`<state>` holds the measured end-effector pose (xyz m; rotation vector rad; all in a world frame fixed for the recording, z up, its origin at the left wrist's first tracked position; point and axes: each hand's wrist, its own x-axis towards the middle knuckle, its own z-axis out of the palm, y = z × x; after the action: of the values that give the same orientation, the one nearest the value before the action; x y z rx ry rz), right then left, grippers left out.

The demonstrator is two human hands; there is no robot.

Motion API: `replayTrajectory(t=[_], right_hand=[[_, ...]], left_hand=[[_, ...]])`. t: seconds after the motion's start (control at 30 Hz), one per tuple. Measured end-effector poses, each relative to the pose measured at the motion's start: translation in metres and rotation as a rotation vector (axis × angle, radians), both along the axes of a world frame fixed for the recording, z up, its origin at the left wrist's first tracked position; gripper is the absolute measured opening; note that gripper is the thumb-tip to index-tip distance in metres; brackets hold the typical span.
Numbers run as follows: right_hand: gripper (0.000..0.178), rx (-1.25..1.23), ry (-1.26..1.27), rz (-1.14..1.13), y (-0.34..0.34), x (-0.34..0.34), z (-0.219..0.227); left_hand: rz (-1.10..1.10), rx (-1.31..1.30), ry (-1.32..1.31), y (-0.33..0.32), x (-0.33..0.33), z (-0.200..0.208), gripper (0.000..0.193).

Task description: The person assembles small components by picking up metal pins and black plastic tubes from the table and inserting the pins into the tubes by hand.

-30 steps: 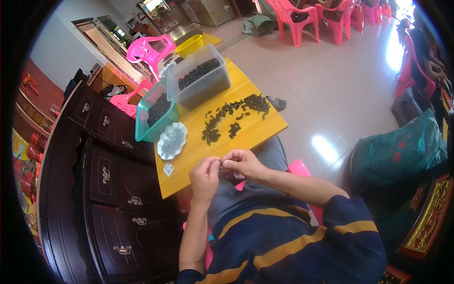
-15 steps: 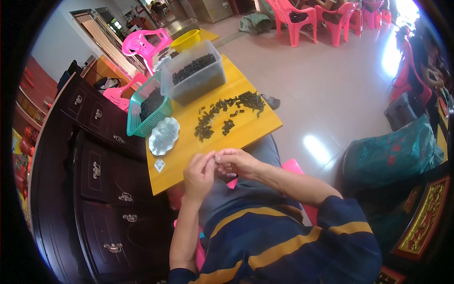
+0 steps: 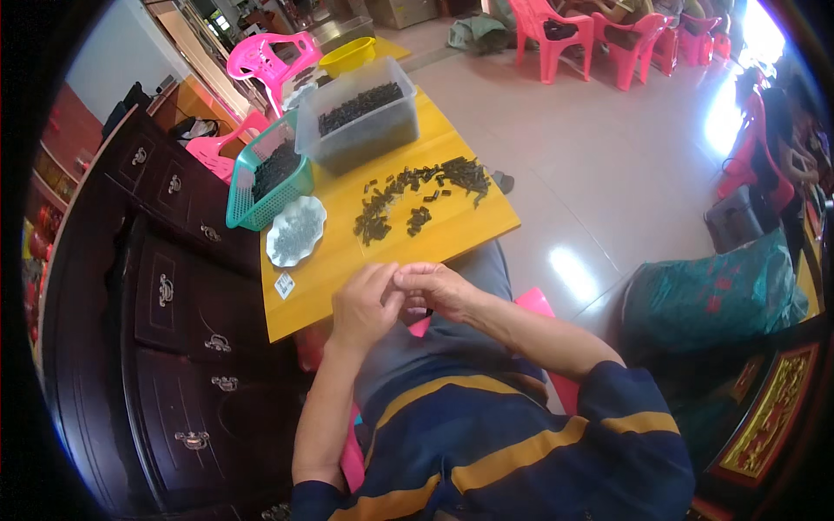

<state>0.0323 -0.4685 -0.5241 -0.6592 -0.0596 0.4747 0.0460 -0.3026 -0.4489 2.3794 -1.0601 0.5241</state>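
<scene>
My left hand (image 3: 367, 302) and my right hand (image 3: 436, 290) meet fingertip to fingertip over my lap, just off the near edge of the yellow table (image 3: 326, 300). Both have bent, pinching fingers. Whatever they pinch is too small or hidden to name; a bit of something dark shows beneath the right fingers. Beyond them, short black tube-like pieces (image 3: 417, 221) lie loose on the tabletop, with a denser heap toward the right edge. A white scalloped dish (image 3: 314, 210) holding small pale bits stands to the left, near a small white square card (image 3: 284, 285).
A green basket (image 3: 246, 211) and a translucent tub (image 3: 373, 148), both holding black pieces, stand farther back. A yellow basin (image 3: 347, 56) is behind them. Dark drawers (image 3: 187, 286) border the left. A teal sack (image 3: 708, 291) sits at right; people sit on pink chairs (image 3: 552, 39).
The view has shifted slightly. My hands stay joined in the same place, the left turning a little so its fingers cover more of the pinch. The pieces on the table look unchanged.
</scene>
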Motion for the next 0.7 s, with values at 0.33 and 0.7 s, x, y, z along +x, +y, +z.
replayTrajectory(t=[0.33,0.7], right_hand=[[0.025,-0.014,0.035,0.034,0.001,0.004,-0.012],[0.028,-0.117,0.052,0.011,0.0,0.008,-0.008]], left_hand=[[0.013,-0.061,0.009,0.009,0.003,0.002,0.023],[0.585,-0.312,-0.148,0.157,0.168,0.189,0.029]])
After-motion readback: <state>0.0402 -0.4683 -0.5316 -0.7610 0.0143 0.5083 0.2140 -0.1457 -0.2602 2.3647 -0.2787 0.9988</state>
